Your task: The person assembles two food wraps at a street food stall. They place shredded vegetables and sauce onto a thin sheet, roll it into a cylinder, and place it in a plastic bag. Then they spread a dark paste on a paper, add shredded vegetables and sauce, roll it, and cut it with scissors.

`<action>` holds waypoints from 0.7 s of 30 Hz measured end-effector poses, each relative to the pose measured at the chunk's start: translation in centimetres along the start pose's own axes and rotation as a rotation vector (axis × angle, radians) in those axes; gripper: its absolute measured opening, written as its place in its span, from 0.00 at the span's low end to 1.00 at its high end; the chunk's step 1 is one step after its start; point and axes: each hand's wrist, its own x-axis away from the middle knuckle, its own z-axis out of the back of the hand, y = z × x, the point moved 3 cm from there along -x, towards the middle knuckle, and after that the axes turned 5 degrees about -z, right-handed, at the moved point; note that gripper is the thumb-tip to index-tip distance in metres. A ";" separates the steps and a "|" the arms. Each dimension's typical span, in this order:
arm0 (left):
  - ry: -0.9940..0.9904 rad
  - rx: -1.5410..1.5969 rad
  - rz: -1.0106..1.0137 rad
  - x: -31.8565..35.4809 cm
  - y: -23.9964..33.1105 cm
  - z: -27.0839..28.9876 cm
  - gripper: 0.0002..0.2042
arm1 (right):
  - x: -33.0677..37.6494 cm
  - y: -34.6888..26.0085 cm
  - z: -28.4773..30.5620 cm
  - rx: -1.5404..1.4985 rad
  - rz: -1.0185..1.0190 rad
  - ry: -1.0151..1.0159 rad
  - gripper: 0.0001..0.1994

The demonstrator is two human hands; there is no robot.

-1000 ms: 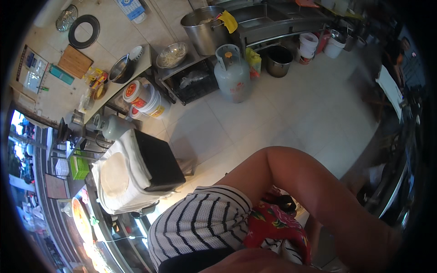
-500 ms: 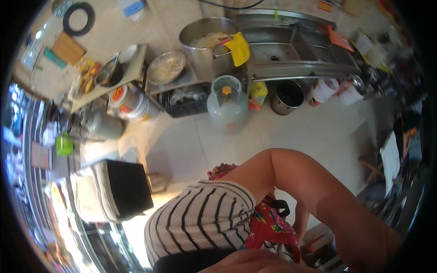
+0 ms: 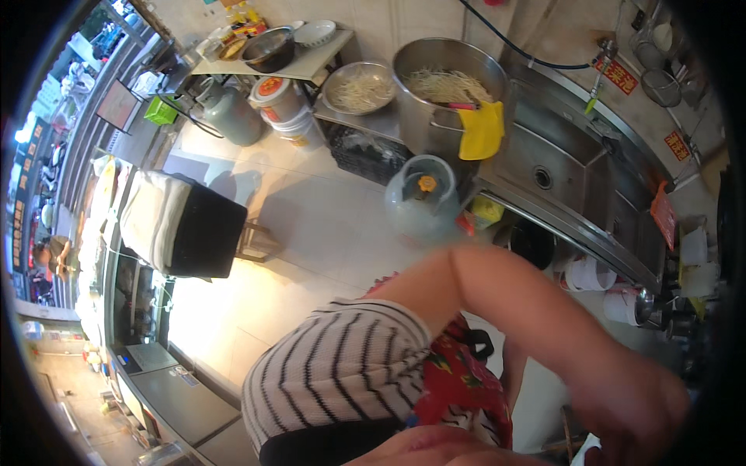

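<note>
My left arm comes out of a black-and-white striped sleeve. It bends at the elbow, and the forearm crosses toward the lower right. There my left hand is blurred and dark at the picture's rim, its fingers hard to make out. Close under it, a white piece shows at the lower edge; I cannot tell its kind or whether the hand touches it. A red floral apron covers my front. Behind the left forearm a strip of bare arm is visible, but my right hand is out of sight.
A grey gas cylinder stands before a large steel pot of pale strands, with a yellow cloth on its rim. Beside it are a steel sink and a bowl of pale strands. A black-and-white covered box stands left.
The view has swung, so the pot, sink and cylinder sit farther right and tilted, and more of the left-hand counter shows. My left forearm stays bent, its hand now partly in view.
</note>
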 end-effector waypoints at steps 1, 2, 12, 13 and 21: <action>0.028 -0.035 -0.006 0.9 -0.2 1.9 0.20 | -1.2 0.1 0.6 0.052 0.010 -0.029 0.08; 0.244 -0.248 0.081 3.3 -1.1 3.1 0.20 | -2.4 0.2 1.1 0.117 0.013 -0.056 0.08; 1.359 -1.767 0.926 32.0 2.9 -4.5 0.14 | -9.0 -4.0 -3.2 0.020 0.142 -0.498 0.08; 1.467 -1.819 1.061 34.0 3.0 -6.7 0.14 | -9.0 -4.5 -4.9 0.049 0.042 -0.498 0.09; 1.724 -1.874 0.930 37.1 2.4 -10.8 0.12 | -12.2 -10.3 -11.3 0.152 0.020 -0.835 0.09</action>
